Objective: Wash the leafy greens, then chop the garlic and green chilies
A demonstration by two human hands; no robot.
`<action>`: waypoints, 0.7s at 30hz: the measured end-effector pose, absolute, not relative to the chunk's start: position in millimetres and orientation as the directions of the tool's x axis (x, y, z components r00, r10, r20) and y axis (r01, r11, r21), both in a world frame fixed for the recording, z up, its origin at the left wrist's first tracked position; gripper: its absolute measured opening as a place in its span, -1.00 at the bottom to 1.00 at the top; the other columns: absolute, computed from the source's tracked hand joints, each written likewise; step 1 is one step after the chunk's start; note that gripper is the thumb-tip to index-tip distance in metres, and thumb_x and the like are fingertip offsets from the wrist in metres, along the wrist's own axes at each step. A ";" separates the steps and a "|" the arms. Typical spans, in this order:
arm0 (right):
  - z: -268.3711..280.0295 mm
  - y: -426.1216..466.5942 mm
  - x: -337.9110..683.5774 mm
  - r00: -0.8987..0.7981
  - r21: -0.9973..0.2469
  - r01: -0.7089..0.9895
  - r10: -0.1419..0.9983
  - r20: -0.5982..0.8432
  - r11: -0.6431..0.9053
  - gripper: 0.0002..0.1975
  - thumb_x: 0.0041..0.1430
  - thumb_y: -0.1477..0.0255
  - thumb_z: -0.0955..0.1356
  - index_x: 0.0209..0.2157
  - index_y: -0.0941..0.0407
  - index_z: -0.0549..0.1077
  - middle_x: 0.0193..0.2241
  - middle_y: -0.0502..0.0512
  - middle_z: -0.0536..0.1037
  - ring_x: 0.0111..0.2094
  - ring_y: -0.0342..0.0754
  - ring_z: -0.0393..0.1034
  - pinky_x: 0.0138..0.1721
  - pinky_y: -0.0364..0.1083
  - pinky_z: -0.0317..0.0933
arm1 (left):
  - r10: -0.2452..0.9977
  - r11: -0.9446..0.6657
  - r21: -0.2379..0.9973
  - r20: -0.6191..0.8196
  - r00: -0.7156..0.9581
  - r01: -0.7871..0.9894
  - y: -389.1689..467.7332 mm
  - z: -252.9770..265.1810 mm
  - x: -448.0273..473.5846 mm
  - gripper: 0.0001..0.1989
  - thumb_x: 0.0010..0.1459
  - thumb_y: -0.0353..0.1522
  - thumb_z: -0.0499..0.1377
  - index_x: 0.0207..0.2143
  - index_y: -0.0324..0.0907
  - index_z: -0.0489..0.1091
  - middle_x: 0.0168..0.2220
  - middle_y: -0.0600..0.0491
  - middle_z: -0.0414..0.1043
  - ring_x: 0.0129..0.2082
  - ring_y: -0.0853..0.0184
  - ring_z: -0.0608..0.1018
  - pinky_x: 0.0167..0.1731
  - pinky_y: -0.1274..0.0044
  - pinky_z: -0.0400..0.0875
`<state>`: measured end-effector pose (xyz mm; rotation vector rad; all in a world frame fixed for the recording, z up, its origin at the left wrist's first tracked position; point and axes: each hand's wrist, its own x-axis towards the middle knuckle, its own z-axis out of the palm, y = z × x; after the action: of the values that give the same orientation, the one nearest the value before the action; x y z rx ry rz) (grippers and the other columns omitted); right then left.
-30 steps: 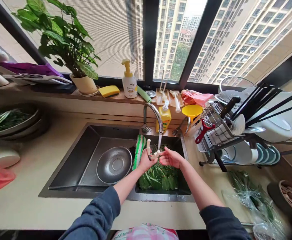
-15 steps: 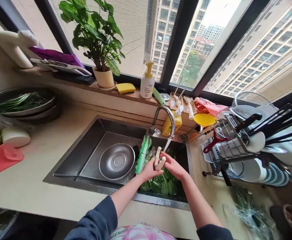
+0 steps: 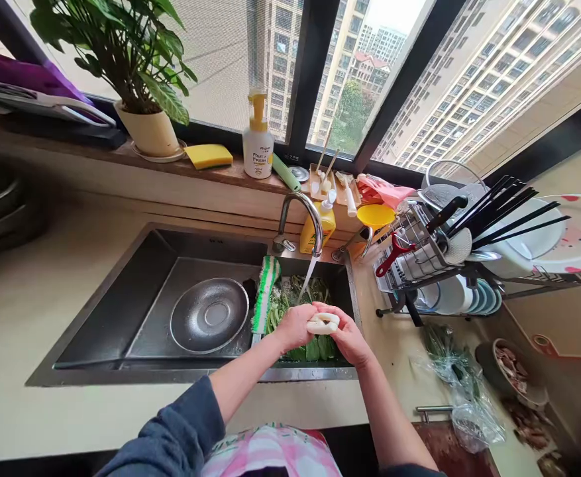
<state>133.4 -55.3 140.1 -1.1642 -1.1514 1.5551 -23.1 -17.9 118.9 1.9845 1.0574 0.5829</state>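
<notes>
A strip of counter (image 3: 121, 424) runs between its front edge and the sink (image 3: 136, 378), giving the wrists room. Over the sink's right basin, the left hand (image 3: 295, 328) and right hand (image 3: 350, 338) grasp opposite ends of a white loop (image 3: 320, 329) in their fingers; its long axis lies crosswise, roughly along the counter's front edge. Toward the counter's right end, a bowl (image 3: 489, 370) holds pinkish pieces. Leafy greens (image 3: 314, 351) lie in the right basin; a pan (image 3: 215, 311) sits in the left, bare steel to its left. By the sink's back edge, the tap (image 3: 316, 235) runs water (image 3: 308, 277).
</notes>
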 end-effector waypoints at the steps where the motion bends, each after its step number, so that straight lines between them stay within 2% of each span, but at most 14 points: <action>1: 140.8 -57.7 131.3 -0.185 -0.976 -0.096 0.967 -0.176 -0.196 -0.65 -0.08 0.27 0.43 -0.20 0.05 0.44 0.05 0.14 0.34 0.09 0.06 0.18 0.07 0.06 0.09 | 0.837 -0.352 0.794 0.030 0.546 0.496 -18.4 120.6 -23.9 -0.90 -0.07 -0.42 0.11 -0.42 -0.19 0.38 -0.46 0.12 0.37 -0.48 0.43 0.38 -0.49 0.62 0.15; 5: 145.0 -66.4 124.7 -0.130 -0.989 0.003 0.981 -0.145 -0.146 -0.62 -0.05 0.31 0.41 -0.13 0.02 0.41 0.02 0.11 0.37 0.04 0.03 0.25 0.06 0.05 0.12 | 0.828 -0.439 0.714 0.086 0.554 0.546 -19.8 124.5 -25.4 -0.90 -0.05 -0.34 0.13 -0.51 -0.20 0.33 -0.52 0.11 0.32 -0.51 0.42 0.36 -0.50 0.60 0.15; 8: 146.8 -73.1 120.3 -0.090 -0.991 0.134 0.996 -0.022 -0.010 -0.69 0.06 0.29 0.34 -0.12 0.03 0.39 -0.05 0.12 0.40 -0.01 0.02 0.28 0.05 0.03 0.14 | 0.810 -0.500 0.680 0.147 0.568 0.536 -21.1 124.2 -26.4 -0.86 -0.02 -0.30 0.12 -0.49 -0.21 0.33 -0.50 0.08 0.34 -0.48 0.39 0.38 -0.46 0.57 0.19; 11: 146.3 -77.4 116.0 -0.034 -0.973 0.212 0.996 0.084 0.089 -0.73 0.11 0.29 0.28 -0.14 0.06 0.38 -0.10 0.14 0.42 -0.05 0.00 0.30 0.01 0.01 0.16 | 0.800 -0.521 0.667 0.166 0.576 0.532 -24.2 121.6 -26.5 -0.90 -0.02 -0.35 0.11 -0.46 -0.21 0.35 -0.47 0.06 0.36 -0.46 0.37 0.39 -0.45 0.57 0.19; 15: 145.2 -75.4 116.6 0.012 -0.992 0.109 0.998 -0.056 -0.057 -0.64 0.04 0.28 0.34 -0.10 0.05 0.31 -0.13 0.12 0.44 -0.14 -0.03 0.36 -0.10 -0.03 0.26 | 0.837 -0.439 0.723 0.113 0.535 0.534 -27.4 116.1 -19.9 -0.92 -0.01 -0.39 0.07 -0.46 -0.20 0.34 -0.49 0.08 0.34 -0.47 0.39 0.38 -0.47 0.58 0.15; 18: 140.8 -76.0 119.7 0.080 -0.993 0.033 0.991 -0.107 -0.110 -0.58 0.02 0.24 0.35 -0.07 0.04 0.29 -0.07 0.11 0.42 -0.05 -0.03 0.31 -0.02 -0.02 0.21 | 0.897 -0.277 0.774 -0.005 0.442 0.570 -26.9 111.6 -8.9 -0.84 0.04 -0.28 0.05 -0.48 -0.19 0.29 -0.51 0.11 0.29 -0.51 0.41 0.34 -0.51 0.58 0.13; 21: 127.2 -83.3 118.4 0.024 -0.993 0.049 0.994 -0.103 -0.104 -0.58 0.09 0.21 0.29 -0.03 0.05 0.29 -0.02 0.12 0.39 0.02 -0.01 0.26 0.04 -0.01 0.14 | 0.932 -0.184 0.770 -0.060 0.357 0.611 -28.2 108.0 2.9 -0.85 0.02 -0.27 0.07 -0.46 -0.18 0.25 -0.46 0.09 0.28 -0.46 0.37 0.35 -0.46 0.55 0.20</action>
<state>118.4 -83.3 127.2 -1.3330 -1.1795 1.2447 2.9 -28.2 108.0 1.8957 1.3437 0.5628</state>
